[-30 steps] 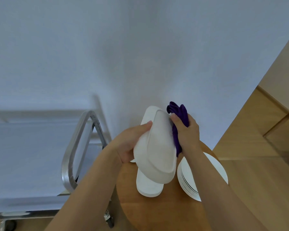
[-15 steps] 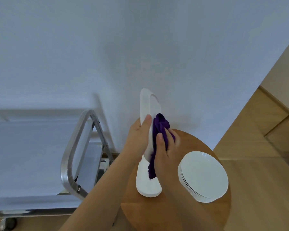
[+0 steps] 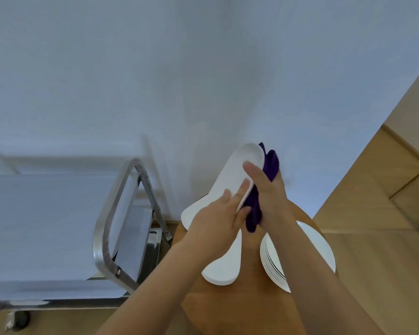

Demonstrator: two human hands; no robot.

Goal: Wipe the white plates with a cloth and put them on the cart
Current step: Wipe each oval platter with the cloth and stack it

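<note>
The left hand grips a white oval ceramic plate, tilted up above the round wooden table, fingers spread on its face. The right hand clutches a bunched purple cloth against the plate's right edge, thumb on the plate. 2 stacks of white plates sit on the table, the steel cart left.

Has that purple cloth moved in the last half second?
Yes. The purple cloth, gripped in the right hand, has slid up the held plate toward its top edge, farther from the round wooden table.
</note>
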